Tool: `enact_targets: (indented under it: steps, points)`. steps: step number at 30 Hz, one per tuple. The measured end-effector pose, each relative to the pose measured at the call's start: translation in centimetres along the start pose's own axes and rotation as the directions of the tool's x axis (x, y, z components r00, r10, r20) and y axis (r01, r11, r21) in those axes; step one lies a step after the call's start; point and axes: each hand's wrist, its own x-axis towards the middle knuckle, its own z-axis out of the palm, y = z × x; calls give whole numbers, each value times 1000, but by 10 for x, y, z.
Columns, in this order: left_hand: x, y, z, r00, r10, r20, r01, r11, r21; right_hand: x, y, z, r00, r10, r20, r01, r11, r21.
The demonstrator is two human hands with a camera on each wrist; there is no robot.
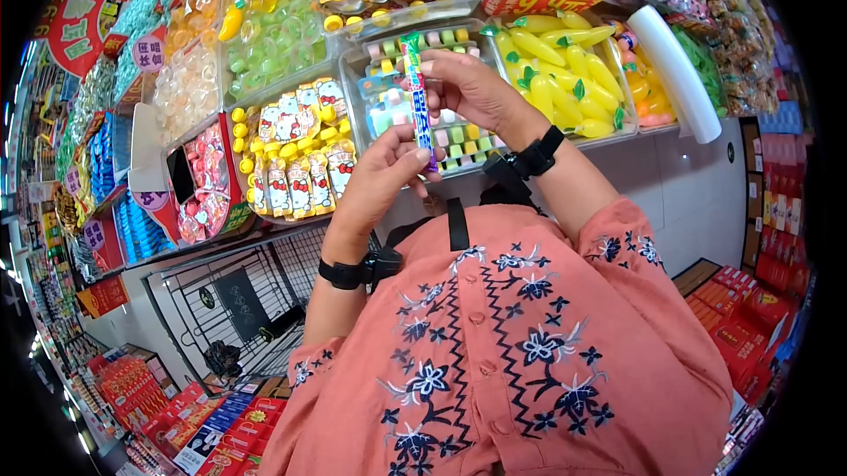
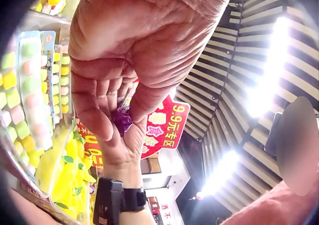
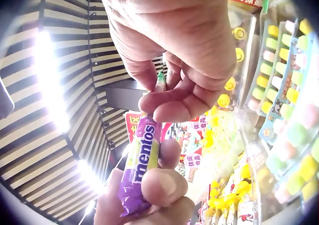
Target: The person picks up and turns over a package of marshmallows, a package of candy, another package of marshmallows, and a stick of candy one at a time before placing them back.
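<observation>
A slim candy roll [image 1: 418, 105] with a purple lower end and a green upper end is held upright between both hands in the head view. My left hand [image 1: 381, 178] pinches its lower, purple end; my right hand [image 1: 472, 92] pinches it near the upper end. In the right wrist view the roll [image 3: 144, 153] reads "mentos", with the right hand [image 3: 174, 51] at its green-tipped end and the left hand [image 3: 164, 195] round the purple part. The left wrist view shows the purple wrapper end [image 2: 122, 120] by the left hand [image 2: 144, 41].
Behind the hands stand bins of pastel candies [image 1: 459, 145], yellow banana-shaped packs [image 1: 573, 79], Hello Kitty packs [image 1: 300, 185] and green jelly cups [image 1: 273, 48]. A phone [image 1: 181, 176] lies at the left, a plastic bag roll [image 1: 675, 70] at the right. A wire cart [image 1: 238, 299] stands below the shelf.
</observation>
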Motion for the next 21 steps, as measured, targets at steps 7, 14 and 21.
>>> enact_targets:
  steps: [7,14,21]
  points:
    - [-5,11,-21,959,127,-253,-148,987,-66,-7,-10,0,995,-48,-91,47,999,-22]
    - [-3,15,-43,852,313,-419,-393,912,-120,-21,-3,19,989,-58,-137,30,980,-198]
    - [-11,8,-50,842,314,-438,-423,889,-177,-25,-4,32,993,-10,-120,-22,966,-259]
